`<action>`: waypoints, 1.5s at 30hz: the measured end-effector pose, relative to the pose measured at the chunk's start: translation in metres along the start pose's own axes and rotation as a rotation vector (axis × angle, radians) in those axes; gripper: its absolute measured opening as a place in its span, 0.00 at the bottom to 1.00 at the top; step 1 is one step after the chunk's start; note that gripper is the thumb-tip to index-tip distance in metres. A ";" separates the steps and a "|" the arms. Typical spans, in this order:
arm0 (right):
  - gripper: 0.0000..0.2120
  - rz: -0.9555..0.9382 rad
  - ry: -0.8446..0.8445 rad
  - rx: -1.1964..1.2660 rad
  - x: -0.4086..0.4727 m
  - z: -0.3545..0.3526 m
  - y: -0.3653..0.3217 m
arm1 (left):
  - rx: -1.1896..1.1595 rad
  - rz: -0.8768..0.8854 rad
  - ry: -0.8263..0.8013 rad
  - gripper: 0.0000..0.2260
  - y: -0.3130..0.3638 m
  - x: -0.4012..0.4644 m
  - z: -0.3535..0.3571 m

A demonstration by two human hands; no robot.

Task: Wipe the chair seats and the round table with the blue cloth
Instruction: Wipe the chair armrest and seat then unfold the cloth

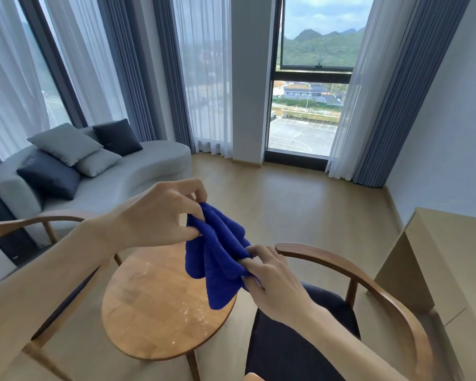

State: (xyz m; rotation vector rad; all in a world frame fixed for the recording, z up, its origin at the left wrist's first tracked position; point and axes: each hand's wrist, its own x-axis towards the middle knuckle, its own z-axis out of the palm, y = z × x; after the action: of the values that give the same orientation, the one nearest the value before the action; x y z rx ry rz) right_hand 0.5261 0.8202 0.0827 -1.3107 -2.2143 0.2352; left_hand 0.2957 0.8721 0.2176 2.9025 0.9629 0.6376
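Note:
Both hands hold a crumpled blue cloth (217, 257) in the air above the round wooden table (154, 306). My left hand (160, 213) pinches its upper edge with fingers and thumb. My right hand (275, 281) grips its lower right side. Small wet droplets glisten on the tabletop. To the right stands a wooden chair with a curved armrest (368, 284) and a dark seat (294, 350), partly hidden by my right forearm. On the left, a second chair's curved backrest (25, 224) shows; my left arm covers most of its dark seat (66, 301).
A grey curved sofa (138, 171) with several cushions stands at the back left. A light wooden desk (437, 251) lines the right wall. Tall windows with sheer and blue curtains fill the back. Open wooden floor (300, 202) lies beyond the table.

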 end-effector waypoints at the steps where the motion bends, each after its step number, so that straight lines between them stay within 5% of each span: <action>1: 0.12 -0.008 -0.028 0.037 -0.001 -0.003 0.005 | -0.007 -0.011 -0.004 0.06 -0.001 -0.003 -0.001; 9: 0.11 0.065 -0.251 0.494 0.008 -0.028 0.025 | -0.088 -0.015 -0.080 0.04 0.012 -0.008 0.002; 15: 0.12 -0.020 -0.496 0.519 0.023 -0.026 0.015 | -0.138 0.100 -0.126 0.06 0.023 -0.010 0.001; 18: 0.06 -0.009 -0.448 0.429 0.022 -0.021 0.009 | -0.116 0.106 -0.127 0.08 0.022 -0.014 0.000; 25: 0.11 -0.115 -0.282 0.010 0.014 -0.054 0.010 | -0.021 -0.095 -0.185 0.11 -0.017 -0.035 0.007; 35: 0.09 -0.061 -0.273 0.055 0.037 -0.096 0.015 | -0.072 -0.113 -0.028 0.17 -0.014 -0.023 0.013; 45: 0.22 0.081 -0.249 0.156 0.051 -0.103 0.007 | -0.185 -0.303 0.020 0.16 -0.018 -0.017 0.024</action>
State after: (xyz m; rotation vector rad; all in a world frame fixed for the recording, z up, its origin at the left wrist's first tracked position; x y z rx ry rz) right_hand 0.5679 0.8541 0.1844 -1.3471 -2.2926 0.6190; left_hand 0.2823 0.8790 0.1868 2.5252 1.2392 0.6927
